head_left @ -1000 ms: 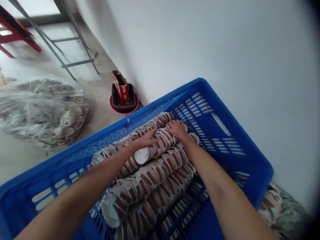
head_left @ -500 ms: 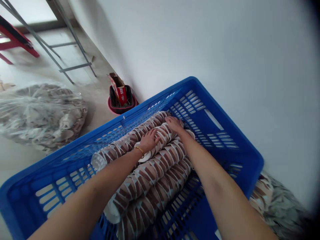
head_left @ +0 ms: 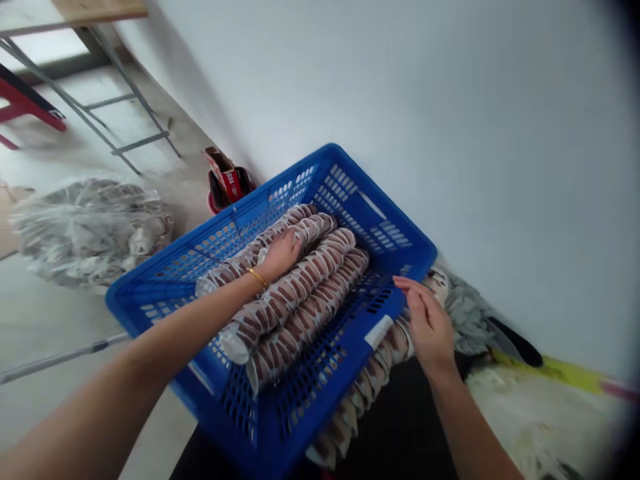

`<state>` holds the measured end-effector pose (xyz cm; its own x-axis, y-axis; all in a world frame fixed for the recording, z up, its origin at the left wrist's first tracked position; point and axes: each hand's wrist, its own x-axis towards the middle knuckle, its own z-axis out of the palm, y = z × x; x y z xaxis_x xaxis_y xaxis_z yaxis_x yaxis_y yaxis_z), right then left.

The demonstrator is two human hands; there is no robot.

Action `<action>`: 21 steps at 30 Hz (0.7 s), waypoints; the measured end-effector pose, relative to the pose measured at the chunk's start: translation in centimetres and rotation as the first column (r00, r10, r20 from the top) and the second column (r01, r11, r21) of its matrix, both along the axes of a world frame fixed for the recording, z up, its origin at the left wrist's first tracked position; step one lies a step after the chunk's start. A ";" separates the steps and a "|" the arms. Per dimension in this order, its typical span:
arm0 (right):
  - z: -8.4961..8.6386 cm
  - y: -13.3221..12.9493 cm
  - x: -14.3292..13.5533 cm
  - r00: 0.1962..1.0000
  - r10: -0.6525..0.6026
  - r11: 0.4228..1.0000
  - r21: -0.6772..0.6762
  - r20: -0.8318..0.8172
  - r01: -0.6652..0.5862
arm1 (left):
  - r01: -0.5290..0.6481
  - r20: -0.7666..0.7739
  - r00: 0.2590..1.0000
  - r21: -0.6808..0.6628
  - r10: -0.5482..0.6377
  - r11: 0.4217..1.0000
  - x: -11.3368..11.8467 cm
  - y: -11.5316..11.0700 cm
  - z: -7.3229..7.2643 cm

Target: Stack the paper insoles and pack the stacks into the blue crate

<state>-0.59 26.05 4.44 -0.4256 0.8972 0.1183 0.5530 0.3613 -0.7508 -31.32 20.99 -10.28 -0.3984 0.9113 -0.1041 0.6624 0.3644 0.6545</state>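
Your left hand (head_left: 283, 253) rests palm-down on the brown-and-white rolls (head_left: 300, 280), fingers loosely curved; your right hand (head_left: 429, 328) is partly open above the crate's near edge. The rolls lie side by side (some pale-ended) in the blue crate (head_left: 345, 363), beside a white wall (head_left: 400, 113).

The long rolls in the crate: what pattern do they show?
The rolls show irregular brown patches with pale bands between, clearest in the head view.

Left hand (head_left: 283, 253) on stacked brown-and-white rolls (head_left: 300, 280) inside a blue crate (head_left: 395, 257).
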 end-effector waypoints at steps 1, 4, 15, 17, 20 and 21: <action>0.3 -2.1 2.5 0.998 -0.055 0.998 -0.032 -0.002 0.055 | 0.014 -0.005 1.000 0.010 -0.014 1.000 0.4 -1.0 1.6; 0.4 -8.4 8.9 0.980 -0.194 0.975 -0.104 0.039 0.197 | 0.037 0.001 0.999 0.085 -0.037 0.996 2.5 -4.5 7.0; -4.9 -23.9 16.9 0.993 0.102 0.931 -0.357 0.064 -0.072 | 0.302 0.394 0.894 -0.175 -0.215 0.937 25.3 -27.5 18.9; -5.6 -24.9 16.8 0.984 0.173 0.923 -0.354 0.039 -0.149 | 0.271 0.291 0.939 -0.307 -0.181 0.912 27.8 -30.5 15.5; -6.4 -25.8 16.2 0.968 0.247 0.926 -0.304 0.038 -0.225 | 0.070 0.126 0.992 -0.415 -0.019 0.907 29.8 -32.7 10.9; -6.7 -26.0 15.8 0.959 0.273 0.934 -0.261 0.074 -0.246 | 0.024 0.093 0.996 -0.417 0.016 0.909 30.2 -32.9 9.7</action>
